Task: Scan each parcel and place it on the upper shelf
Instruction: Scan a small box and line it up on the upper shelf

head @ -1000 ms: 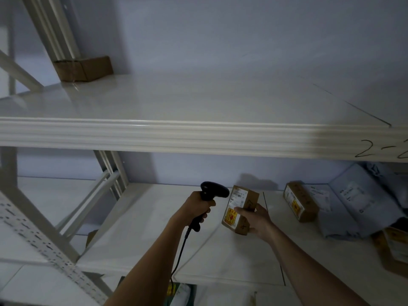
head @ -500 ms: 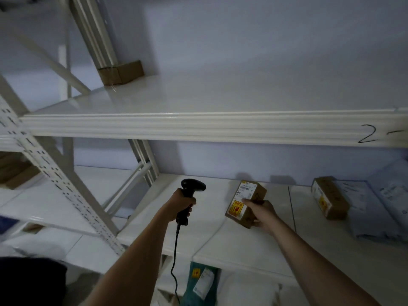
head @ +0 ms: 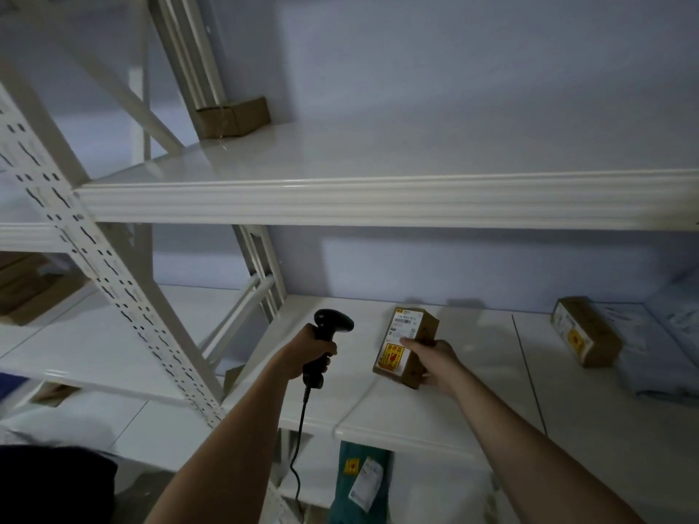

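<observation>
My right hand [head: 435, 359] grips a small brown cardboard parcel [head: 406, 344] with a white label and a yellow sticker, held upright above the lower shelf [head: 435, 421]. Its labelled face is turned to the left. My left hand [head: 312, 347] holds a black corded barcode scanner [head: 327, 334] by its handle, left of the parcel, its head pointing right toward the label. The white upper shelf [head: 378, 200] runs across the view above both hands. One brown box [head: 232, 117] stands at its back left corner.
A second brown parcel [head: 584, 330] lies on the lower shelf at the right, beside grey mailer bags [head: 662, 349]. A perforated white upright [head: 94, 266] slants down the left. A teal packet [head: 359, 482] sits below the lower shelf. More brown boxes [head: 22, 285] lie at far left.
The view has swung left and up, showing more of the upper shelf. Both hands keep the scanner and parcel, which now stands more upright.
</observation>
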Demonstrator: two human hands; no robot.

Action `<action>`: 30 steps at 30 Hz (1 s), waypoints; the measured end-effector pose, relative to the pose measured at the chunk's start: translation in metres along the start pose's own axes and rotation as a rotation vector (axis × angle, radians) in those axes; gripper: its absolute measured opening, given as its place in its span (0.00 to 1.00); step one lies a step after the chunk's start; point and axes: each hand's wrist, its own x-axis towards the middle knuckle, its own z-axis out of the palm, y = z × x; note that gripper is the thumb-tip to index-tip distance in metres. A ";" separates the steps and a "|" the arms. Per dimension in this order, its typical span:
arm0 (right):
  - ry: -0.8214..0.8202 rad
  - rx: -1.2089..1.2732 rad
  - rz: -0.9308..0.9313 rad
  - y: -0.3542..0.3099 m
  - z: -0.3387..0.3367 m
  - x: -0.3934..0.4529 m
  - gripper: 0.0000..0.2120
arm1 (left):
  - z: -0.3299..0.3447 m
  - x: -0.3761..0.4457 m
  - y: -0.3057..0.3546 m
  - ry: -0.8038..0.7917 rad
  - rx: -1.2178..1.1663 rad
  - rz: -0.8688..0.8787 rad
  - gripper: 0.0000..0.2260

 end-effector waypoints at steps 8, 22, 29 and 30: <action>0.060 -0.039 0.025 0.014 0.070 -0.002 0.17 | -0.052 0.036 -0.056 0.118 -0.175 -0.006 0.14; 0.151 -0.045 0.154 0.029 0.113 0.011 0.17 | -0.058 0.077 -0.108 0.149 0.202 -0.069 0.21; 0.107 -0.016 0.142 0.026 0.117 0.000 0.18 | -0.060 0.076 -0.111 0.138 0.393 -0.110 0.20; 0.104 -0.010 0.136 0.024 0.118 -0.002 0.18 | -0.062 0.074 -0.111 0.114 0.371 -0.136 0.22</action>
